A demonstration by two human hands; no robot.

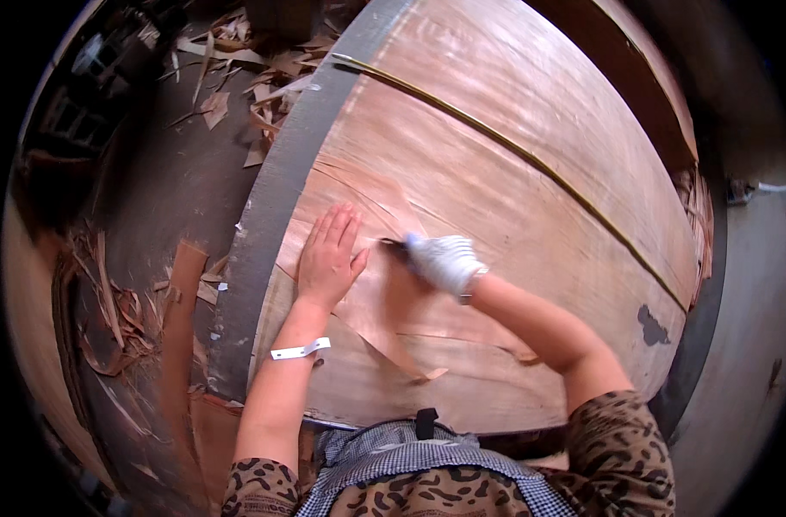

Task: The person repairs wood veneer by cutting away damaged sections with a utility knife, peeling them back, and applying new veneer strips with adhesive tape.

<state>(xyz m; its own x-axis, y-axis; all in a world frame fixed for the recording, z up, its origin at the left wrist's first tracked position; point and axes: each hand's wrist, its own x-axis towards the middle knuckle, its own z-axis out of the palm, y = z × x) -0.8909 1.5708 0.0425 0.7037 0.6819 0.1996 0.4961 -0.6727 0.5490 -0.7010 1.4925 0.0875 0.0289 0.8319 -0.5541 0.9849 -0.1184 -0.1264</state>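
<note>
My bare left hand (326, 263) lies flat, fingers stretched out, on a thin reddish wood veneer piece (358, 194) near the left edge of a broad veneer sheet (531, 250). To its right, my right hand (449, 265), in a white glove, is closed around a small tool with a dark, pointed end (393, 246). Motion blur hides the tool's exact kind. That dark end is low over the veneer, beside my left fingers; I cannot tell whether it touches. A loose veneer strip (393, 349) with a curled tip lies below my hands.
A long thin rod (496, 138) crosses the sheet diagonally beyond my hands. A grey border (272, 185) runs along the sheet's left side. Veneer scraps (276, 77) litter the left, with a long strip (182, 319) hanging nearby. A dark patch (653, 327) marks the right side.
</note>
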